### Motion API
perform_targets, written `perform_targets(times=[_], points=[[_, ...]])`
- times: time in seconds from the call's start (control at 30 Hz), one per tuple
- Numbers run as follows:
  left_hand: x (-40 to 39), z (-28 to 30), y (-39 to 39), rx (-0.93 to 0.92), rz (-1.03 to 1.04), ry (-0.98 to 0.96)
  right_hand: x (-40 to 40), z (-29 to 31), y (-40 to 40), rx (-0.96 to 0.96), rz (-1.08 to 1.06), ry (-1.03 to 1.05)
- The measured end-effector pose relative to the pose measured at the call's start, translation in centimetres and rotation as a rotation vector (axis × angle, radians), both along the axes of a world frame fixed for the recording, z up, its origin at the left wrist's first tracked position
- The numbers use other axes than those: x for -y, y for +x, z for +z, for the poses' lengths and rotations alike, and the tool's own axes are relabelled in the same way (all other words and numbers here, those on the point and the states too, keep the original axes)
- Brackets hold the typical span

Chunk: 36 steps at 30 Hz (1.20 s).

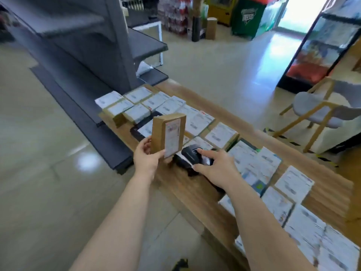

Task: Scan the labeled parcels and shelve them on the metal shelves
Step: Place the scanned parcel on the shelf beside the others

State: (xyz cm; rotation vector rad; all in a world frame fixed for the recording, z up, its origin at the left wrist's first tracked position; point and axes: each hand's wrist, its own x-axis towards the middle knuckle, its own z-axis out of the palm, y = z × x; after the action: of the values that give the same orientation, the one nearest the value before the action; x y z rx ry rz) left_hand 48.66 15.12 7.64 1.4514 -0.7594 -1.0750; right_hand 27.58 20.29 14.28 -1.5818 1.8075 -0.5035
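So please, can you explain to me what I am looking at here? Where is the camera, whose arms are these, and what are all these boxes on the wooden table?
There is no machine here. The one picture comes from a camera worn on a person's head, looking forward and down, so the two bare arms belong to that person.

The left hand holds a small cardboard parcel upright, with its printed label turned toward the other hand. The right hand has its grip on a black handheld scanner, which sits just beside the parcel's lower edge.

On the long wooden table lie many more labeled parcels, flat with labels up.

To the left stand the dark grey metal shelves, where parcels should go after scanning. Those in view look mostly bare. A chair stands behind the table.
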Motion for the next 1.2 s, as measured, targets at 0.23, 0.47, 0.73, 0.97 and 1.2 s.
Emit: perform_targets(times=[0.23,0.47,0.73,0.97,1.2], points=[[-0.7,-1.0,21.0,-0.076,0.185,0.077,4.5,-2.3,22.0,0.039,0.144,-0.098],[1.8,-2.5,36.1,-0.448,0.428,0.209,11.5,-3.6,39.9,-0.084,0.301,-0.275],[12.1,-0.8,51.4,-0.791,0.582,0.281,26.5,-4.5,57.5,-0.061,0.517,-0.33],[22.2,2.3,66.1,-0.843,0.709,0.202,39.1,-2.8,74.0,-0.002,0.649,-0.295],[31.6,2.2,84.2,-0.867,0.799,0.091,49.3,-2.5,93.3,0.053,0.694,-0.385]])
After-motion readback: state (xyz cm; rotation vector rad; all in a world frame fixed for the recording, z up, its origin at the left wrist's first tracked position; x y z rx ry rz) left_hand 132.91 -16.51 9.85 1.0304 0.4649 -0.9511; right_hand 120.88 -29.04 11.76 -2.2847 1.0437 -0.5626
